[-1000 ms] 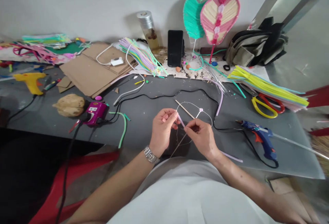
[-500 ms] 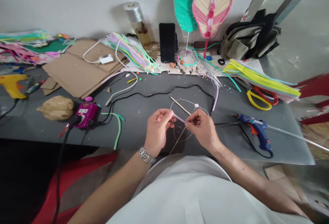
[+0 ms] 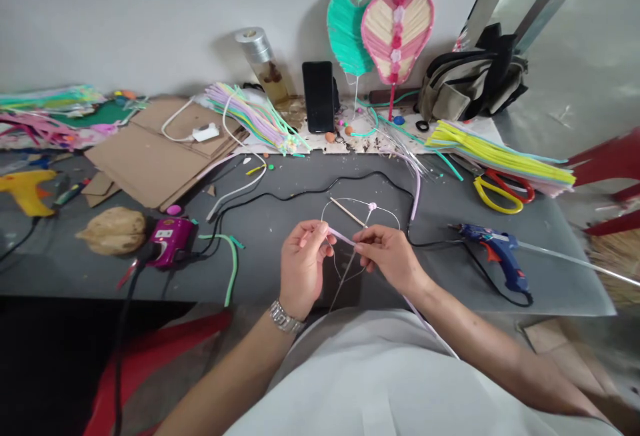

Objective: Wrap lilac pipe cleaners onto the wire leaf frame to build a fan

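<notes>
My left hand [image 3: 303,259], with a metal watch on its wrist, pinches one end of a short stretch of lilac pipe cleaner [image 3: 343,235]. Fingers and thumb of my right hand [image 3: 393,256] close on the same pipe cleaner a little to the right, so it spans the gap between the hands. A lilac tail runs out below my right wrist. Around and behind the fingers is a thin wire loop [image 3: 387,210], with a small pale pink knob [image 3: 372,206] at its top and a straight stem crossing it. Beyond the hands lies a thin wooden stick [image 3: 347,211].
A blue glue gun [image 3: 493,246] lies at right, below yellow-and-red scissors [image 3: 500,196]. A purple power socket [image 3: 170,241] and black cable [image 3: 295,195] are at left. Pipe cleaner bundles [image 3: 250,116], a phone [image 3: 319,97] and two heart-shaped fans [image 3: 397,36] line the back.
The head view has shifted, so the scene sits lower and slightly left. My right fingers have shifted slightly, and a lilac tail now shows below my right wrist. Both hands keep their pinch.
</notes>
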The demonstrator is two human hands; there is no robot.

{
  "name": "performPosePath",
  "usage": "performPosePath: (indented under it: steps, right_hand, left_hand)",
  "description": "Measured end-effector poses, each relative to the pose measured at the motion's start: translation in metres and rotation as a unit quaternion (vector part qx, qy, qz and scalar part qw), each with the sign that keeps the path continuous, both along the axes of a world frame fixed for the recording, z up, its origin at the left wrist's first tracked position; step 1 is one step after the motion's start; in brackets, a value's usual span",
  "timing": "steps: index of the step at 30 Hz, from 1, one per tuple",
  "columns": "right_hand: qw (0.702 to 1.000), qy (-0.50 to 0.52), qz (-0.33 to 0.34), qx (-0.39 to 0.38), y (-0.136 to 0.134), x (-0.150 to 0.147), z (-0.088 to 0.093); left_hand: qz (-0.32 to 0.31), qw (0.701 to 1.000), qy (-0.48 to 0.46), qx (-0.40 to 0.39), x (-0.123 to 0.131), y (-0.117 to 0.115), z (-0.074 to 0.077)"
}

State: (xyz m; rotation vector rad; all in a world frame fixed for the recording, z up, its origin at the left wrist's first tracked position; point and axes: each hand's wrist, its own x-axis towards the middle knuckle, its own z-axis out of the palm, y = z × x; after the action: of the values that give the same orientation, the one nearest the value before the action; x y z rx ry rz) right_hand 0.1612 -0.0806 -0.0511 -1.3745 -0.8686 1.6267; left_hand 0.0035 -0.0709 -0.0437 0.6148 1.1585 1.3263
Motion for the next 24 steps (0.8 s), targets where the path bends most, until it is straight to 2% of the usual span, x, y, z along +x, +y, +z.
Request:
performPosePath:
  steps: [11, 24]
  right_hand:
    - [1.000, -0.009, -0.007, 0.011, -0.0035, -0.0067, -0.0001]
    - [0.999, -0.025, -0.020, 0.020, -0.0002, -0.0083, 0.0039]
  left_hand:
    - [0.016, 0.999, 0.006, 0.027, 0.0005, 0.0012, -0.0029]
    - [0.031, 0.999, -0.009, 0.018, 0.0021, 0.0019, -0.0028]
